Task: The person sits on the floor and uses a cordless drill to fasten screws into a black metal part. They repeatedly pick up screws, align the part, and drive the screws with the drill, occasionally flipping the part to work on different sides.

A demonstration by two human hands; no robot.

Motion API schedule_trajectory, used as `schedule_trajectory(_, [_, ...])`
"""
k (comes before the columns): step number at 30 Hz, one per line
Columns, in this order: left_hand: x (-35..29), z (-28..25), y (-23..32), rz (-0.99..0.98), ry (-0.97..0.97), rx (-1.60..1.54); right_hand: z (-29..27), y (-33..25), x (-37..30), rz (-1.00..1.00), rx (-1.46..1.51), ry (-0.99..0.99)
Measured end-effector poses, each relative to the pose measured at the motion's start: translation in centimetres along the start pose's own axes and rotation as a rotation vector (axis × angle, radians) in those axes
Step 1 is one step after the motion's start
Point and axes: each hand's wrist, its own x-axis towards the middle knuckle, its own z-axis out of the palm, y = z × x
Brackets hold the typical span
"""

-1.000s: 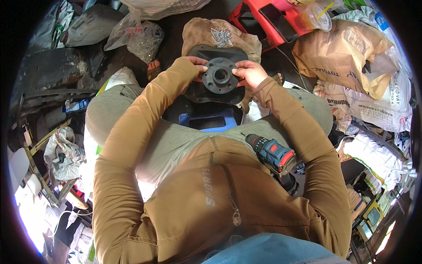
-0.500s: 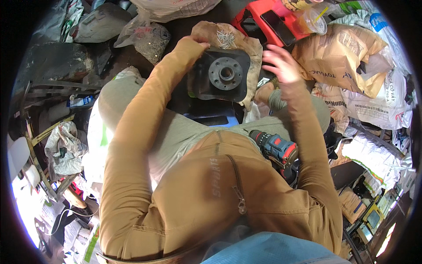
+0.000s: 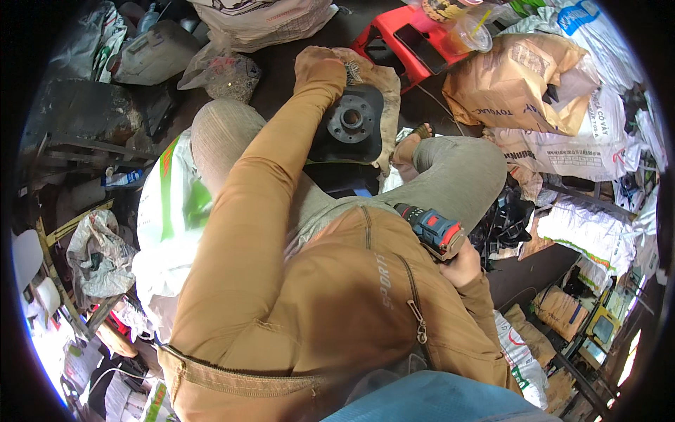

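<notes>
My left hand [image 3: 318, 65] is stretched far forward, its fingers curled at a small pile of silver screws [image 3: 353, 73]; what they grip is hidden. The screws lie on a brown, worn sheet [image 3: 389, 105]. On that sheet, between my legs, sits a black square plate [image 3: 330, 149] with rounded corners. A round grey metal flange [image 3: 351, 119] with a central hub and several holes stands on the plate. At my right hip, my right hand [image 3: 464, 264] is closed round the handle of a blue, black and red cordless drill [image 3: 432, 226]. The drill's nose points forward and left.
A red plastic stool [image 3: 380, 43] ahead bears a dark phone [image 3: 420, 49] and a plastic cup [image 3: 470, 35]. Large brown paper sacks [image 3: 517, 84] lie to the right. Left are a grey jug [image 3: 156, 53] and a lumpy clear bag [image 3: 235, 74].
My right hand has come back from beside the plate and taken hold of the drill. My left hand has moved from the plate's far left edge onto the screws.
</notes>
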Motion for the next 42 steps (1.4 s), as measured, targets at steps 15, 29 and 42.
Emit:
schedule_trajectory(15, [-0.9, -3.7, -2.7, 0.115, -0.409, -0.844, -8.3, -3.2, 1.1, 0.185, 0.897, -0.200])
schedule_trajectory(29, [-14.2, -12.8, 0.6, 0.374, -0.201, -1.634, -11.0, -10.7, 6.4, 0.074, 0.704, -0.039])
schedule_trajectory(42, [-14.7, -13.6, -0.1, 0.784, 0.449, -1.096, -12.1, -13.1, 7.6, 0.056, 0.545, -0.126])
